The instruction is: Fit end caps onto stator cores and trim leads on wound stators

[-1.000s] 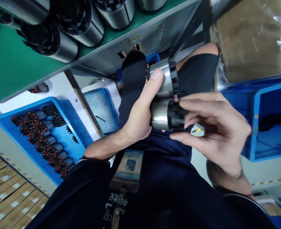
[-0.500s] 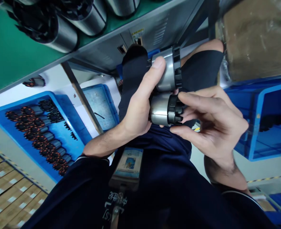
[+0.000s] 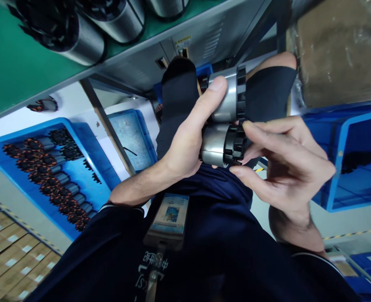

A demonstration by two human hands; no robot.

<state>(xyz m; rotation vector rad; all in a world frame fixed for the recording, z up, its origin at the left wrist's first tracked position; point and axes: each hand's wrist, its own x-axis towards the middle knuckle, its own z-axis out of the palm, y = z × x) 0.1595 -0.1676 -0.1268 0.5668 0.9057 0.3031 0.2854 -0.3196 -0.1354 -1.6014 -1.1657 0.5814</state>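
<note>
Two motor stators, short steel cylinders with black toothed plastic ends, are in my left hand [image 3: 191, 130]. Its thumb lies along the upper stator [image 3: 225, 98], and its palm is against the lower stator [image 3: 214, 144]; most of its fingers are hidden underneath. My right hand [image 3: 286, 163] grips the black toothed end ring [image 3: 234, 144] of the lower stator from the right, fingertips on the upper rim and thumb at the lower rim. The ring sits against the steel body, slightly tilted. Both stators lie sideways above my lap.
On the green bench [image 3: 24, 79] at upper left stand several larger steel stators [image 3: 89, 42]. A blue bin [image 3: 68, 126] at left holds rows of copper-wound parts [image 3: 51, 178]. Another blue bin [image 3: 338, 167] and a plastic-wrapped carton [image 3: 339, 54] are at right; stacked cartons [image 3: 9, 247] fill the lower left.
Both hands and the stators have shifted slightly right. The black end ring on the lower stator now looks turned or tilted a little, with my right fingers still at it.
</note>
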